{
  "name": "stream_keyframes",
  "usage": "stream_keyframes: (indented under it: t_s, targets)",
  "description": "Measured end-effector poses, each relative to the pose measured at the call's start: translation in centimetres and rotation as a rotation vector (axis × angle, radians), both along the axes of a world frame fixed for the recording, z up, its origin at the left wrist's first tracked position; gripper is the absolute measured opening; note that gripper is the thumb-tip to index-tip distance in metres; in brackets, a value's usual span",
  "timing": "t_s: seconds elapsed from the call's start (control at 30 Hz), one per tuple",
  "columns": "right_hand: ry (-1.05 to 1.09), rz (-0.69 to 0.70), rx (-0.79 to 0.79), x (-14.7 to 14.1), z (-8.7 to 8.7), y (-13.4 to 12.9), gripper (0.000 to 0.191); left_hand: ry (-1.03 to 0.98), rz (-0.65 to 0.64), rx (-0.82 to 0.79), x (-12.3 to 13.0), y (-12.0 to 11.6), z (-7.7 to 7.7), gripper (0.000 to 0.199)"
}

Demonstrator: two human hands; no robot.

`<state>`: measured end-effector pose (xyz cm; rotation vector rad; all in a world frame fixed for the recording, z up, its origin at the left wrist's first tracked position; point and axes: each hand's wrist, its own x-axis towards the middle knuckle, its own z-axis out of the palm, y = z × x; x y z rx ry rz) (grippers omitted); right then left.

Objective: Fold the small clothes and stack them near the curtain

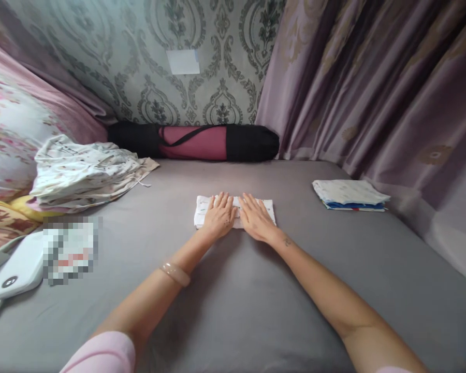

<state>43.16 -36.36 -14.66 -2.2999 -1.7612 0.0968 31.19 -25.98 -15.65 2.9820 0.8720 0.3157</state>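
Observation:
A white folded cloth [199,213] with small printed marks lies flat on the grey bed sheet [233,300] in front of me. My left hand [220,215] rests palm down on its left half, fingers stretched out. On the right half lies my right hand [255,216], also flat with the fingers extended. The two hands are close together near the cloth's middle, thumbs almost meeting. They cover much of the cloth, so only its edges and a strip between the hands show.
A folded stack of cloth [351,192], white over blue, sits at the right. Crumpled printed fabric [85,168] is heaped at the left, beyond a white device [21,267] with a cable. A black and maroon bag [194,142] lies along the patterned wall. Curtains [334,77] hang at the right.

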Motion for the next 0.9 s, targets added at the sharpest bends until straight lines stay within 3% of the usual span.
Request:
stream_keyframes:
  t_s: [0.13,0.3,0.4,0.53,0.63,0.73,0.9]
  targets:
    - [0.033,0.018,-0.037,-1.1,-1.3,1.3,0.058,-0.02,0.086,-0.006,0.2,0.3,-1.6,0.055]
    - [0.034,0.0,-0.076,-1.3,-2.5,1.5,0.059,0.048,0.056,-0.086,0.0,0.5,-3.1,0.054]
    - [0.027,0.001,-0.077,-1.3,-2.4,1.6,0.059,0.061,0.069,-0.103,0.1,0.6,-3.0,0.054]
    - [0.07,0.008,-0.113,-0.8,-1.4,1.7,0.059,0.045,0.075,-0.101,0.1,0.5,-1.7,0.051]
    - [0.022,-0.04,-0.001,-0.2,-1.0,1.6,0.059,-0.103,0.087,0.01,0.2,0.2,-0.9,0.053]
    - [-0.042,-0.064,0.035,0.3,-1.7,1.4,0.057,-0.15,0.02,0.041,0.4,-0.1,-1.5,0.055]
    - [-0.028,-0.046,-0.044,0.4,-3.4,1.6,0.057,-0.002,-0.05,-0.072,1.0,-0.1,-3.4,0.054]
